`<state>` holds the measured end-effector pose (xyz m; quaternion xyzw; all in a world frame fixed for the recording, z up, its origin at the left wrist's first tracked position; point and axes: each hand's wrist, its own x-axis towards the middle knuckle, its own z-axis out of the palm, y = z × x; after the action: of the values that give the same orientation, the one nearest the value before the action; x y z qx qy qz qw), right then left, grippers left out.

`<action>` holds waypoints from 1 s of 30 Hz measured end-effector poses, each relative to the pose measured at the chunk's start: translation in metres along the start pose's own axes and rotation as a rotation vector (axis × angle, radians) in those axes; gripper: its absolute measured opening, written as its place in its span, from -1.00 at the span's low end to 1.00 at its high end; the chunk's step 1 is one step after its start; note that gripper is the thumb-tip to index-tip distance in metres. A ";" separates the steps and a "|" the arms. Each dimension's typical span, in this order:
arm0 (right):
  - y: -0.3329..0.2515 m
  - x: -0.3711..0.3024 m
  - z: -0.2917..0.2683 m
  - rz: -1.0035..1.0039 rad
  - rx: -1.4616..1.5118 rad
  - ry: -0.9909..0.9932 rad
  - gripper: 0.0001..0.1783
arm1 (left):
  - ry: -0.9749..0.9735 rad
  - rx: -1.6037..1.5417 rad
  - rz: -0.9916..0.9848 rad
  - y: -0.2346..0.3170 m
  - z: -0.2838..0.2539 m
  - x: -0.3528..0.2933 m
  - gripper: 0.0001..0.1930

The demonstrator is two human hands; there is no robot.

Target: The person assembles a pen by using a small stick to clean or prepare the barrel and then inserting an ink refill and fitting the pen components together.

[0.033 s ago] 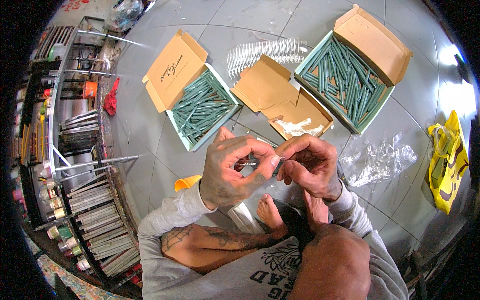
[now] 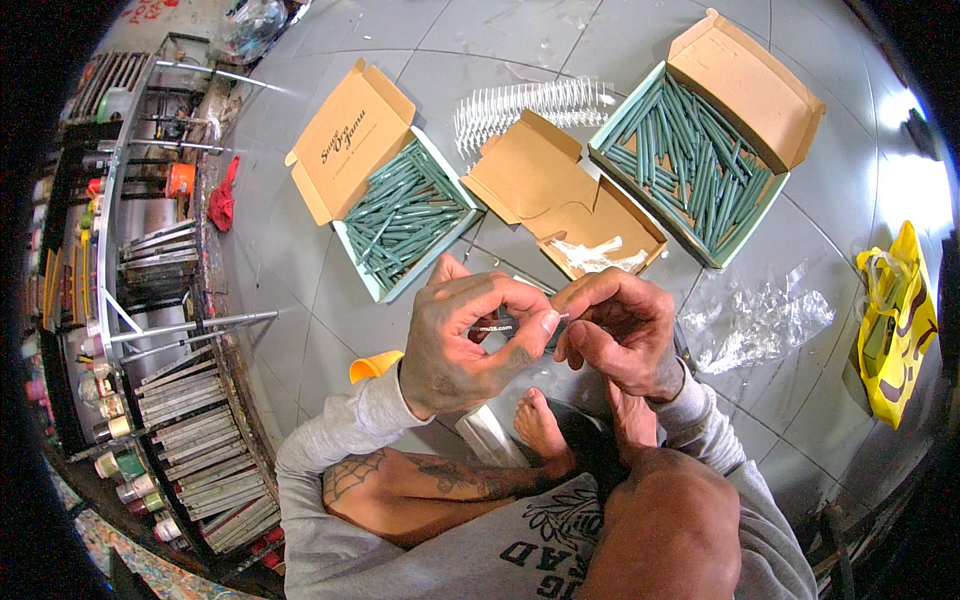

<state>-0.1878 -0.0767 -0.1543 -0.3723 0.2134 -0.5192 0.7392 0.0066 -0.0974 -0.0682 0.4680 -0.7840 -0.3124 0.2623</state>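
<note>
My left hand (image 2: 480,335) and my right hand (image 2: 625,335) meet in front of me, fingertips close together. Both are closed in a pinch. A small pale, clear-looking piece (image 2: 564,317) shows between their fingertips. Inside the curl of my left fingers a dark piece with white print (image 2: 493,328) is partly visible; the fingers hide its full shape. Beyond my left hand, an open box (image 2: 350,255) is filled with slim dark green pen-like sticks (image 2: 410,205). Past my right hand, a larger open box (image 2: 745,230) holds more of these sticks (image 2: 690,160).
An opened brown carton (image 2: 520,185) with white scraps (image 2: 600,255) lies between the boxes, a row of clear plastic pieces (image 2: 530,105) behind. Crumpled clear plastic (image 2: 765,320) and a yellow bag (image 2: 895,325) are rightward. At left stands a laden rack (image 2: 115,250); an orange-yellow object (image 2: 375,367) lies nearby.
The white print on the dark piece in my left hand shows slightly less than before. My hands and everything around them look unmoved.
</note>
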 end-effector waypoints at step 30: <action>-0.003 0.000 -0.004 0.035 -0.005 -0.016 -0.85 | -0.033 -0.037 -0.007 -0.001 -0.003 0.001 -0.90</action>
<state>-0.1925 -0.0784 -0.1546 -0.3746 0.2152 -0.5024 0.7490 0.0085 -0.0996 -0.0665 0.4607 -0.7806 -0.3354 0.2567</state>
